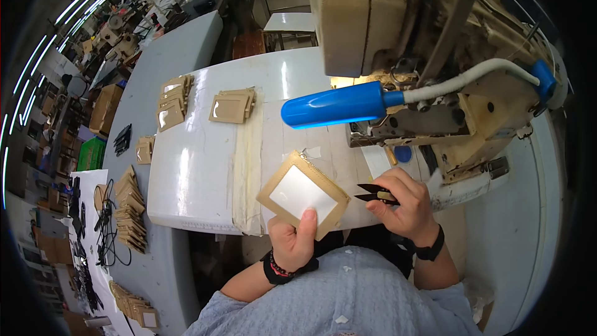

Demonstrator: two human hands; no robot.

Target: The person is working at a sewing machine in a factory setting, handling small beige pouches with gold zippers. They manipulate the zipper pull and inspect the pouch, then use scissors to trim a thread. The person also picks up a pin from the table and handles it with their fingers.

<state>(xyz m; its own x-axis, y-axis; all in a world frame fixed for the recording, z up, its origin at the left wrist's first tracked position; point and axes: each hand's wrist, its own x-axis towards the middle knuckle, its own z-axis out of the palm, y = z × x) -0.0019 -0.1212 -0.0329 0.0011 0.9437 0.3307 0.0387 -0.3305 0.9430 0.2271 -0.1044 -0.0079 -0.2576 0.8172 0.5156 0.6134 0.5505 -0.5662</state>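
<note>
My left hand (292, 242) grips a tan card holder (283, 202) with a white window, the thumb pressed on the window's lower corner. The holder is tilted, its stitched edge facing up and to the right. In my right hand (407, 202) is a pair of black thread snips (376, 194), blades parted and pointing left. The blade tips are close to the holder's right corner; I cannot tell if they touch it. A fine loose thread seems to lie at the holder's top corner.
A sewing machine (472, 124) stands at the right, with a blue lamp (336, 104) on a white flexible neck over the white table (205, 174). Piles of tan holders (230, 106) lie farther back. More stacks (130, 211) and a black cable (106, 230) are at left.
</note>
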